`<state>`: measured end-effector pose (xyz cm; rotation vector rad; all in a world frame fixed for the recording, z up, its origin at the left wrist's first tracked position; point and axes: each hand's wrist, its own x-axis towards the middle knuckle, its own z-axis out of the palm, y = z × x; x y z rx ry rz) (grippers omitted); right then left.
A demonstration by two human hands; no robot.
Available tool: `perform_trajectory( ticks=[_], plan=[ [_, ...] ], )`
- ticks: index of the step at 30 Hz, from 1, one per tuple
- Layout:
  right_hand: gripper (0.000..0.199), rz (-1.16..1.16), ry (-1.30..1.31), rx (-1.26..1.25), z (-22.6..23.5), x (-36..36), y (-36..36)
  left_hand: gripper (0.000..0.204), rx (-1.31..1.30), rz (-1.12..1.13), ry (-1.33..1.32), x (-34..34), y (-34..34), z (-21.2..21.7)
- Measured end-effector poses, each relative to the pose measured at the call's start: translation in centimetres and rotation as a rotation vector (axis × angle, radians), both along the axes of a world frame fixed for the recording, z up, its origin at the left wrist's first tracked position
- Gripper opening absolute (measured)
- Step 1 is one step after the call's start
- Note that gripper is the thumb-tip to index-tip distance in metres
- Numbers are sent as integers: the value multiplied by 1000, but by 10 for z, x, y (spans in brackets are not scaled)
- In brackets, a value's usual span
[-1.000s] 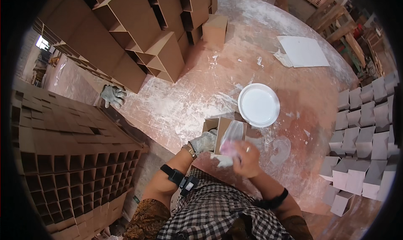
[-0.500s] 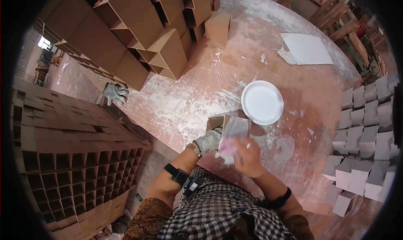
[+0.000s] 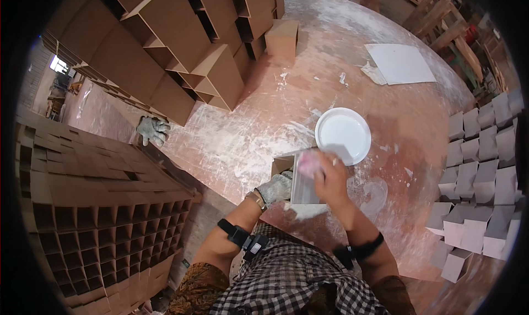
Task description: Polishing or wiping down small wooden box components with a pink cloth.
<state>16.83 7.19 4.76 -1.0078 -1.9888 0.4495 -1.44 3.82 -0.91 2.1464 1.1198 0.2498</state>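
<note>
**Pink pad lifted to the box's top edge**

Head view: since the earlier frames the right hand (image 3: 332, 178) has risen, fingers closed on a pink pad (image 3: 309, 163) pressed against one small cardboard box (image 3: 300, 180); gloved left hand (image 3: 275, 188) grips its side; one white dish (image 3: 343, 135) just beyond; one spare glove (image 3: 152, 130) lies apart.

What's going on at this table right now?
A person is working at a dusty, reddish table. The gloved left hand steadies a small cardboard box coated white on one face, while the bare right hand presses a pinkish sponge or cloth against that face. A white plate sits just beyond the box. Finished grey-white boxes are lined up on the right, and brown cardboard pieces are stacked at the left.
</note>
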Motion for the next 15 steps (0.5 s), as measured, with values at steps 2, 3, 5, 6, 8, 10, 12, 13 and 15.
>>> perform_trajectory(
  ticks=[2,3,5,6,8,10,12,13,15],
  plan=[
    [38,-75,21,71,-11,-8,16,27,61,-16,18,-1,0,3],
    [37,-49,-1,55,-11,-6,12,27,50,-19,68,0,-1,10],
    [36,156,-31,22,-4,8,-7,26,63,6,69,-3,-2,5],
    [36,171,-40,15,-10,20,-29,26,84,36,21,-7,-8,-12],
    [35,191,-64,-1,-15,39,-65,27,130,1,70,-5,-7,-18],
    [34,181,-35,-33,-18,43,-54,30,184,-117,279,-4,-3,-18],
    [34,62,-1,-46,-23,38,-30,32,-20,88,-163,-11,-11,-57],
    [33,-53,8,-35,-32,34,-6,34,-53,113,-209,-11,-10,-61],
    [34,-144,11,-37,-38,34,4,36,-51,93,-133,-11,-7,-55]
  ],
)
